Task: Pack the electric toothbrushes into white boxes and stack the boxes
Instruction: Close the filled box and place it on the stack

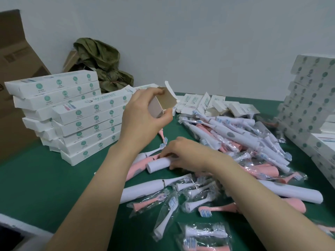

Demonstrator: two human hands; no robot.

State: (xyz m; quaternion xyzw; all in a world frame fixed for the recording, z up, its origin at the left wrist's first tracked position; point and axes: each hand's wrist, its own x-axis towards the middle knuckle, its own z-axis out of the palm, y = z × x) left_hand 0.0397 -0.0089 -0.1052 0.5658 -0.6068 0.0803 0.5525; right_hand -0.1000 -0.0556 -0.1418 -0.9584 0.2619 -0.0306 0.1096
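Dozens of toothbrushes (235, 138) and bagged heads (197, 194) litter the green table (45, 178). Among them the right hand (186, 153) grips a white handle (157, 164) (lying flat); above, the left hand (143, 116) holds an open box (166, 103). Closed boxes (87, 124) stack behind, at left and right.

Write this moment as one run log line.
left hand: holds open white box | right hand: grips white toothbrush handle | step: picking, not yet boxed
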